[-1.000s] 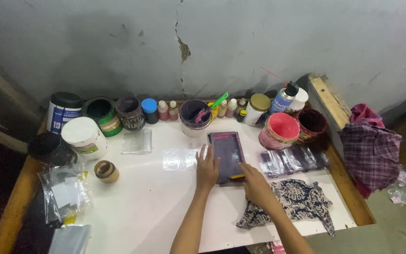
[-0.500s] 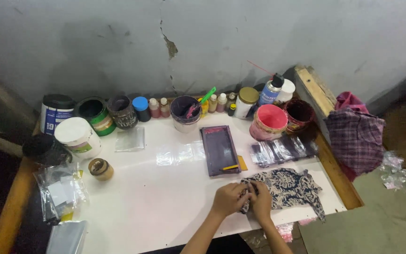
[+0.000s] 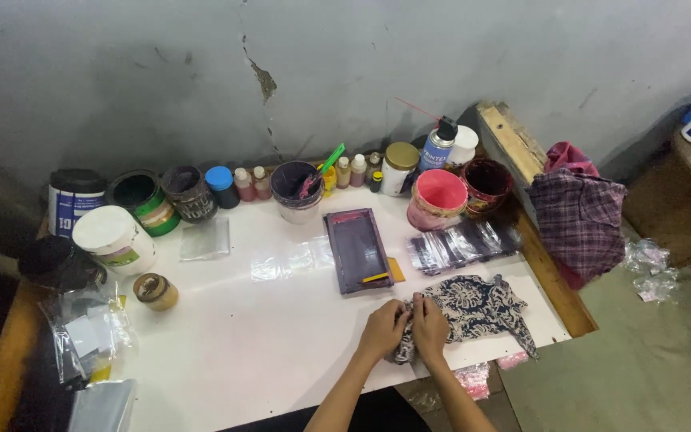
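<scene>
Along the far edge of your counter (image 3: 265, 344) the paint tubs (image 3: 133, 200) and bottles (image 3: 253, 182) stand against the wall, out of the working space. The screen frame (image 3: 357, 250) lies flat in the middle. Near the front edge, your left hand (image 3: 383, 330) and right hand (image 3: 429, 326) sit side by side, both pinching the left end of the patterned cloth (image 3: 477, 308), which spreads rightward.
</scene>
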